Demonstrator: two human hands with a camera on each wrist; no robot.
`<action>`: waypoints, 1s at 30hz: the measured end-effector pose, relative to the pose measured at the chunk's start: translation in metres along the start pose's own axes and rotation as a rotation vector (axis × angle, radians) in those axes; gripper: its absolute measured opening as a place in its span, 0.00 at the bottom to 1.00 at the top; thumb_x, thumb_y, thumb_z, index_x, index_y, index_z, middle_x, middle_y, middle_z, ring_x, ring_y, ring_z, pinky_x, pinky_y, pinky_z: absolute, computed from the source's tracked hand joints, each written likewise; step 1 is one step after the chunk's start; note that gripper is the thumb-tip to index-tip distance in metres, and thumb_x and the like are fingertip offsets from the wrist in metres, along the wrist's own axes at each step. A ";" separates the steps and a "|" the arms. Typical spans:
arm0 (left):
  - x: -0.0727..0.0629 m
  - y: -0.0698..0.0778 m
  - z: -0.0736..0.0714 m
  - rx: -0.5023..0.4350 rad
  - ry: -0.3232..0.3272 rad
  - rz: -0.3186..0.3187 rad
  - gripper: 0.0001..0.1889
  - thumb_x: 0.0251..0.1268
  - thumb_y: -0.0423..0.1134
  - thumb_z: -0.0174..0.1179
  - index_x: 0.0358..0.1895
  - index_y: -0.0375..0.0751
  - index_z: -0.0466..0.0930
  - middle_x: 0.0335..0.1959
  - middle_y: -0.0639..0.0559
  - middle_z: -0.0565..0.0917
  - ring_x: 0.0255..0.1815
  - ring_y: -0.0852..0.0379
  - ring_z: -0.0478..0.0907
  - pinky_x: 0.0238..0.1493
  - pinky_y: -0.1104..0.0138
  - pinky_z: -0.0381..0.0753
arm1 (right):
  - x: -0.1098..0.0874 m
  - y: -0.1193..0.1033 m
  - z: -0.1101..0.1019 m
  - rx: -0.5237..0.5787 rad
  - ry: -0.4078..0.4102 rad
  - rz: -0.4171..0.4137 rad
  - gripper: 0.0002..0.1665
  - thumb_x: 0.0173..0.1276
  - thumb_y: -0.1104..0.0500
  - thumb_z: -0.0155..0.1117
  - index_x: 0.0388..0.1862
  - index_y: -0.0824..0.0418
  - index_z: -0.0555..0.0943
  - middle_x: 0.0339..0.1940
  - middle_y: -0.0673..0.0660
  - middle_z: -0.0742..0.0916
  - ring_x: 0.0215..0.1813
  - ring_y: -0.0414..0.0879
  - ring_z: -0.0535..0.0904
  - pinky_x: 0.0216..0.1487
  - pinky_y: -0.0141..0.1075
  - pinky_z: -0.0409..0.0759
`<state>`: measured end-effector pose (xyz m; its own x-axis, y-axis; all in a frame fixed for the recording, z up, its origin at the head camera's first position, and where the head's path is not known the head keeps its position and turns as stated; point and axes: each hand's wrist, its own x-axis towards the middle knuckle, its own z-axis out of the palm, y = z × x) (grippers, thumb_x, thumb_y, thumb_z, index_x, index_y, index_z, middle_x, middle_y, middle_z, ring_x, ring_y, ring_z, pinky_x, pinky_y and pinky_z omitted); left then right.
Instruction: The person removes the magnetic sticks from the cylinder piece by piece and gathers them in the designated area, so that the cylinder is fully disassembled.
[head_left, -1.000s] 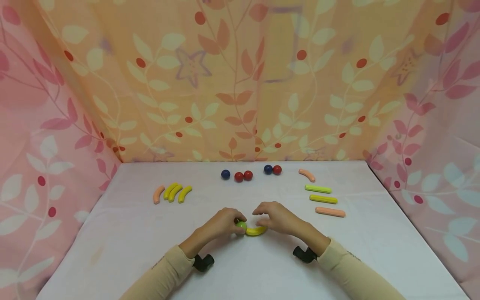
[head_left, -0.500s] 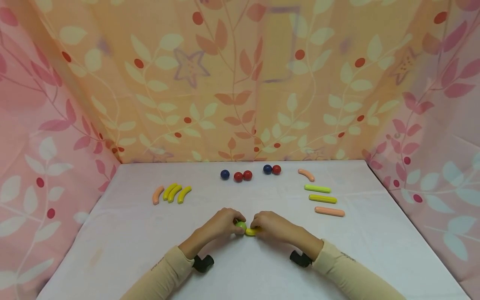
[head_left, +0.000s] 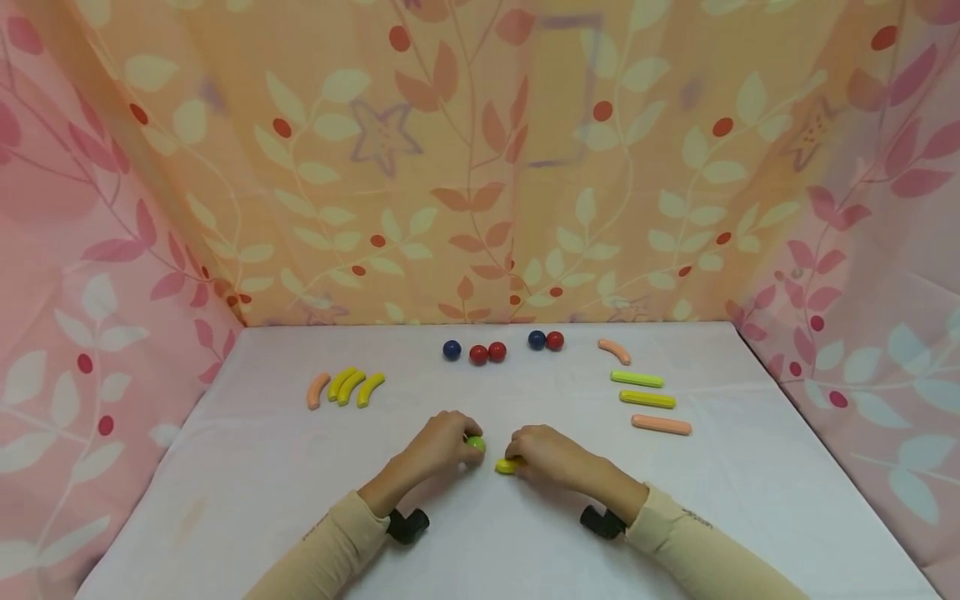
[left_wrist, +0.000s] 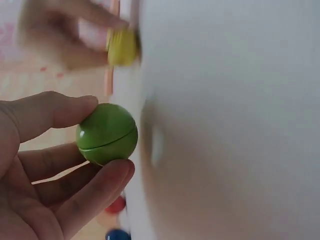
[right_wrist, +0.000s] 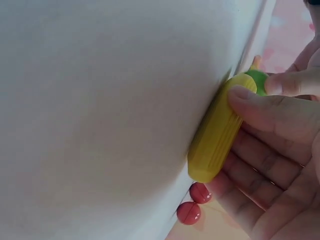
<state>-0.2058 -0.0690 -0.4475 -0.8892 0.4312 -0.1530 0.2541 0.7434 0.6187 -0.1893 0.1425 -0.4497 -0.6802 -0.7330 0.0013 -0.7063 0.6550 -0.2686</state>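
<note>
My left hand (head_left: 441, 443) pinches a shiny green ball (left_wrist: 109, 131) with a seam around its middle. The thumb is on one side and the fingers on the other, and a small gap shows between ball and cloth in the left wrist view. To its right, my right hand (head_left: 553, 455) holds a yellow curved stick (right_wrist: 220, 132) with a grooved side, between thumb and fingers close to the table. In the head view the fingers cover most of that stick. Ball and stick are apart.
On the white-covered table (head_left: 480, 542), a pink curved stick (head_left: 318, 391) and several yellow ones (head_left: 349, 387) lie left. Behind are blue balls (head_left: 452, 350) and red balls (head_left: 478, 355). At right lie straight sticks (head_left: 647, 399) and another pink curved one (head_left: 614, 351). Patterned cloth surrounds the table.
My right hand has closed on the yellow curved stick. My left hand has moved the green ball slightly back and left, so the ball and stick, which were touching, are now separated.
</note>
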 end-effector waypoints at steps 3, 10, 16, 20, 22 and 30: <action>0.002 -0.007 -0.010 0.001 0.056 -0.057 0.15 0.56 0.39 0.69 0.46 0.38 0.86 0.38 0.50 0.84 0.38 0.56 0.75 0.43 0.62 0.79 | -0.002 0.002 -0.001 0.023 -0.010 0.033 0.09 0.59 0.63 0.72 0.40 0.59 0.88 0.35 0.48 0.88 0.38 0.37 0.79 0.47 0.33 0.81; 0.017 -0.028 -0.038 -0.025 0.159 -0.111 0.16 0.58 0.41 0.69 0.49 0.38 0.85 0.40 0.49 0.86 0.41 0.55 0.79 0.47 0.61 0.81 | -0.003 0.004 0.000 0.053 -0.022 0.062 0.10 0.60 0.62 0.71 0.42 0.58 0.88 0.36 0.48 0.88 0.38 0.36 0.79 0.48 0.34 0.81; 0.040 -0.054 -0.059 -0.040 0.281 -0.121 0.18 0.60 0.41 0.67 0.51 0.36 0.84 0.45 0.44 0.86 0.45 0.50 0.80 0.52 0.57 0.80 | 0.000 0.004 0.001 0.063 -0.034 0.084 0.10 0.61 0.61 0.70 0.42 0.58 0.88 0.36 0.48 0.87 0.38 0.36 0.78 0.48 0.34 0.81; 0.055 -0.069 -0.064 -0.069 0.332 -0.143 0.18 0.62 0.39 0.63 0.53 0.35 0.82 0.49 0.41 0.86 0.48 0.48 0.80 0.52 0.56 0.80 | 0.003 0.003 0.000 0.070 -0.037 0.091 0.10 0.62 0.61 0.69 0.42 0.57 0.88 0.36 0.47 0.87 0.38 0.36 0.78 0.49 0.35 0.80; 0.061 -0.074 -0.065 -0.093 0.339 -0.157 0.19 0.62 0.38 0.62 0.55 0.34 0.81 0.51 0.40 0.85 0.49 0.47 0.80 0.53 0.55 0.80 | 0.005 0.001 -0.001 0.067 -0.037 0.082 0.09 0.62 0.61 0.69 0.42 0.57 0.88 0.36 0.47 0.87 0.38 0.36 0.77 0.48 0.35 0.80; 0.086 -0.084 -0.068 -0.208 0.401 -0.215 0.20 0.63 0.40 0.62 0.56 0.34 0.79 0.53 0.38 0.83 0.54 0.44 0.78 0.58 0.54 0.77 | 0.012 -0.004 -0.002 0.058 -0.044 0.073 0.10 0.62 0.60 0.70 0.42 0.58 0.88 0.35 0.47 0.87 0.34 0.35 0.74 0.45 0.31 0.79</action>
<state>-0.3294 -0.1286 -0.4604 -0.9998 0.0183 -0.0111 0.0037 0.6589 0.7522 -0.1950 0.1315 -0.4465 -0.7194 -0.6919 -0.0618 -0.6417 0.6960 -0.3222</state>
